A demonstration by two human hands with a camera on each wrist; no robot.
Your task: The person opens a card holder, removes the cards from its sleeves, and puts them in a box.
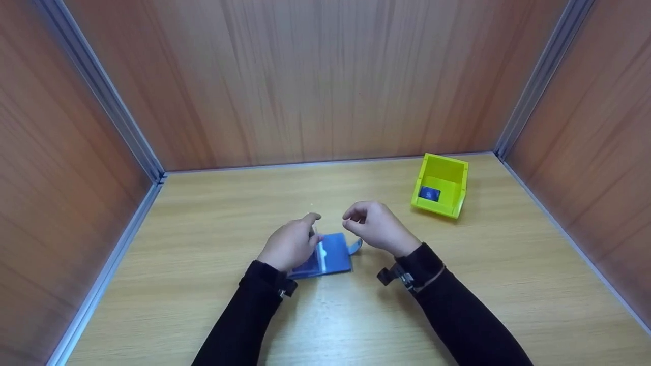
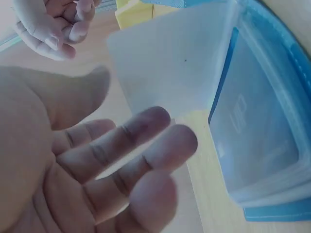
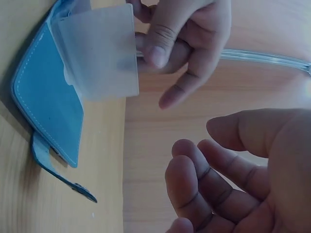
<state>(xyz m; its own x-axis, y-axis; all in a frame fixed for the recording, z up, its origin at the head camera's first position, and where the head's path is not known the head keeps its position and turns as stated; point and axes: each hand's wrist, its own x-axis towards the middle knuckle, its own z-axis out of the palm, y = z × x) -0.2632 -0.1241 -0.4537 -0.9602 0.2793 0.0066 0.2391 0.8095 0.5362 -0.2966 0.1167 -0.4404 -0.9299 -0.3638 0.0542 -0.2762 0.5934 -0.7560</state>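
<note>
A blue card holder (image 1: pixel 336 254) lies spread out on the table, its snap strap (image 3: pixel 56 172) sticking out on the right. From its middle a frosted plastic sleeve (image 3: pixel 104 53) stands up. My left hand (image 1: pixel 290 244) is over the holder's left half, fingers loosely extended beside the sleeve's outer edge and nothing gripped between them. Under that hand lie more clear sleeves (image 2: pixel 257 126), partly hidden in the head view. Just above and right of the holder hovers my right hand (image 1: pixel 379 229), its fingers loosely bent and holding nothing.
A yellow-green bin (image 1: pixel 452 185) stands at the back right, with a dark blue card (image 1: pixel 430 193) inside. Wood-patterned panels (image 1: pixel 325 81) with metal edging enclose the table (image 1: pixel 203 305) at the back and on both sides.
</note>
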